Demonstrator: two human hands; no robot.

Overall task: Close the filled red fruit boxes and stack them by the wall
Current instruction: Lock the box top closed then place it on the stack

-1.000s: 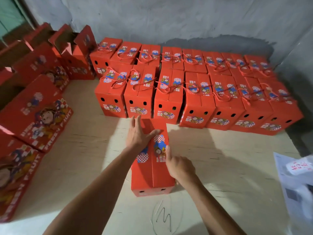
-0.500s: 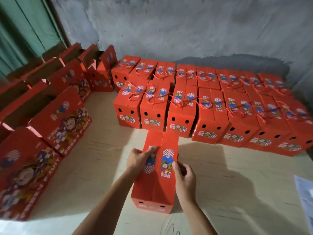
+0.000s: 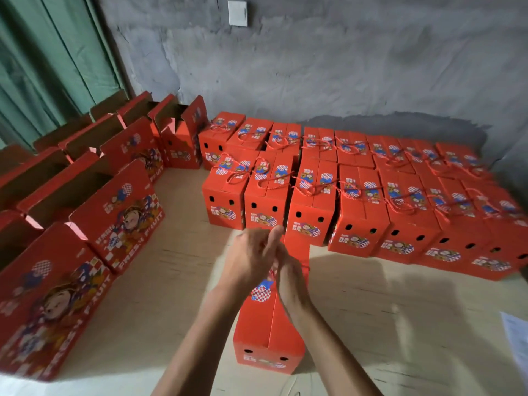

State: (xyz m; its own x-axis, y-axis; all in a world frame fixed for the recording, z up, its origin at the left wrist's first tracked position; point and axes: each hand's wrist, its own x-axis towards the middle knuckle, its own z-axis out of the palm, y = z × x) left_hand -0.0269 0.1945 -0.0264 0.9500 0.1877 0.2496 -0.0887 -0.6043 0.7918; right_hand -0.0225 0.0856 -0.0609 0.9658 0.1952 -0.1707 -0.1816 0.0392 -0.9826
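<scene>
A closed red fruit box (image 3: 265, 324) stands on the pale floor in front of me, its short end with two holes facing me. Both hands meet just above its top. My left hand (image 3: 251, 261) and my right hand (image 3: 291, 278) are pressed together, fingers curled around the box's thin red cord handles; bits of cord show between and beside them. The image is blurred by motion. Behind stand two rows of closed red boxes (image 3: 357, 201) with cord handles, lined up along the grey wall (image 3: 314, 81).
Several open red boxes (image 3: 120, 212) with raised flaps line the left side, in front of a green curtain (image 3: 51, 67). A white paper sheet (image 3: 517, 335) lies at the right edge. Bare floor (image 3: 400, 310) lies to the right of the near box.
My hands left the box's top flaps, rose and came together over the box on its cords. The view tilted up, showing more wall and curtain.
</scene>
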